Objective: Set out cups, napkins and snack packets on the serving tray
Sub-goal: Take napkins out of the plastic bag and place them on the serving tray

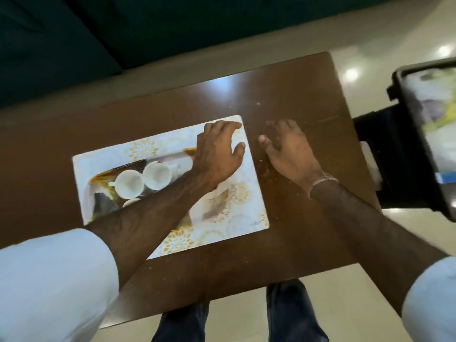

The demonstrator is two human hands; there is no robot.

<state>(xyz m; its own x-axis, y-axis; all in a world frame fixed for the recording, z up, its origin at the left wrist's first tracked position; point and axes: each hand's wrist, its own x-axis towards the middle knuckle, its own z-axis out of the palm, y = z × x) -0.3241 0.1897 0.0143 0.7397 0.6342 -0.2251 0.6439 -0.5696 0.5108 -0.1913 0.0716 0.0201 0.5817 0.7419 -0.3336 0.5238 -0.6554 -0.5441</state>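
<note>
A white serving tray (249,193) with gold floral print lies flat on the brown table (283,95). Two white cups (129,183) (157,174) stand upright on its left part, and a third cup (130,201) peeks out from under my left forearm. My left hand (218,154) hovers over the tray's far right corner, fingers spread, holding nothing. My right hand (288,146) rests palm down on the bare table just right of the tray, fingers apart and empty. No napkins or snack packets are visible.
A dark stand with a phone-like screen (429,134) sits off the table's right edge. A dark green sofa (123,28) runs along the far side. My legs (291,317) stand at the table's near edge on the pale floor.
</note>
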